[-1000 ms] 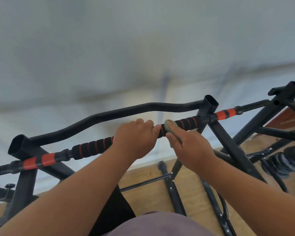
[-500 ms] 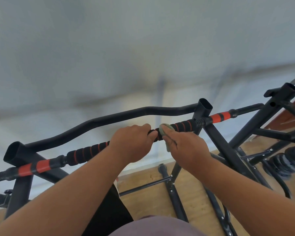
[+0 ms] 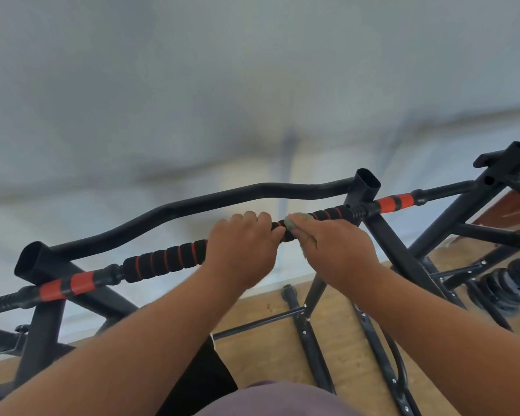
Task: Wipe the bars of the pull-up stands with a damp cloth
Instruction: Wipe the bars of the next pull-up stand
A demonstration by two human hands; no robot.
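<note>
At the middle of the padded bar (image 3: 165,261), which runs from low on the left to higher on the right across the pull-up stand (image 3: 394,250), both hands sit close together, thumbs nearly touching. The left hand (image 3: 243,250) is curled over the foam in a full grip, steadying it. The right hand (image 3: 339,250) pinches a small greenish cloth (image 3: 294,222) against the bar just beside it, fingers bent round the wad. The likely trouble is the cloth itself: so little of it shows that it may bunch or slip out from under the fingers, leaving bare skin to rub the foam, and its ridges could go unwiped. The curved black bar (image 3: 210,202) lies farther off, untouched. Both forearms reach up and forward, wrists roughly level with the bar.
</note>
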